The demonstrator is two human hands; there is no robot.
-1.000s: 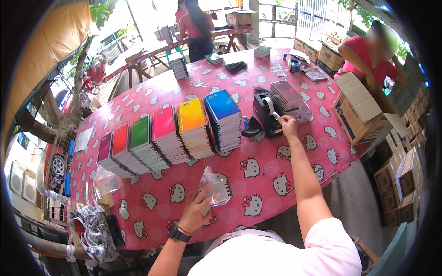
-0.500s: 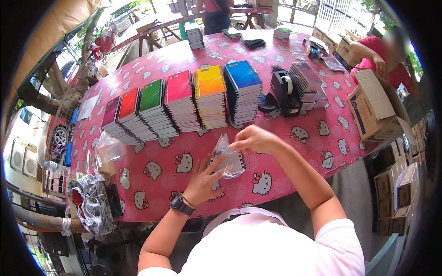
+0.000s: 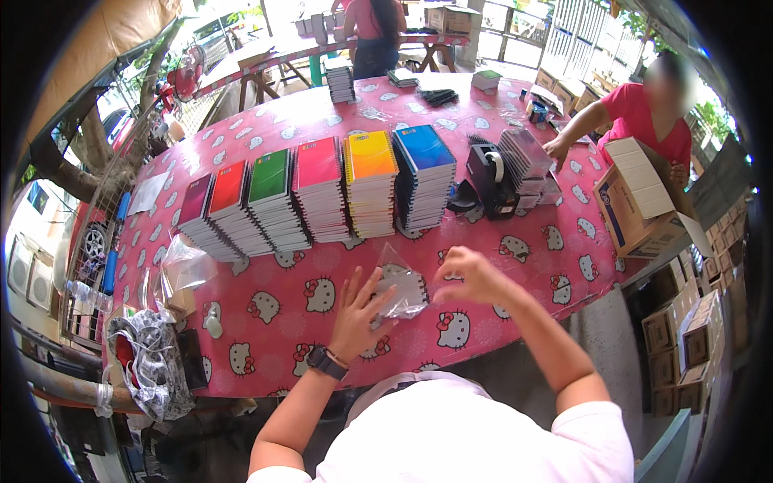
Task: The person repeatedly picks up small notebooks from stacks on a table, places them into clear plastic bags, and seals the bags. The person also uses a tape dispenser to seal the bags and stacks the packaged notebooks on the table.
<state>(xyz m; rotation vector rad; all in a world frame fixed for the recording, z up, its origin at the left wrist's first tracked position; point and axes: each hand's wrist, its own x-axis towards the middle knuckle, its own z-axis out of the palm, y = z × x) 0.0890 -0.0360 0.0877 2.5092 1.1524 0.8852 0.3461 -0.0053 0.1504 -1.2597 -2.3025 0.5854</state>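
Note:
A small spiral-bound notebook (image 3: 407,295) lies in a clear plastic sleeve (image 3: 390,259) on the pink patterned tablecloth, its pointed flap sticking up at the far end. Resting on the sleeve's left edge is my left hand (image 3: 358,312), fingers spread and a dark watch at its wrist. Just right of the notebook hovers my right hand (image 3: 473,278), with thumb and fingers curved and apart, nothing visible between them. Beyond my hands stands a row of notebook stacks: purple (image 3: 196,198), red (image 3: 229,187), green (image 3: 270,175), pink (image 3: 317,163), yellow (image 3: 370,155) and blue (image 3: 423,149).
A black tape dispenser (image 3: 493,189) stands right of the blue stack, beside clear-covered notebooks (image 3: 527,157). A co-worker (image 3: 644,121) is at the right behind an open cardboard box (image 3: 640,197). Plastic sleeves (image 3: 187,266) and a patterned cloth bag (image 3: 149,362) lie at the left edge.
My right hand has drawn away from the plastic flap, moving right and nearer, and its fingers have parted. My left hand stays on the sleeve. The co-worker now reaches toward the clear-covered notebooks.

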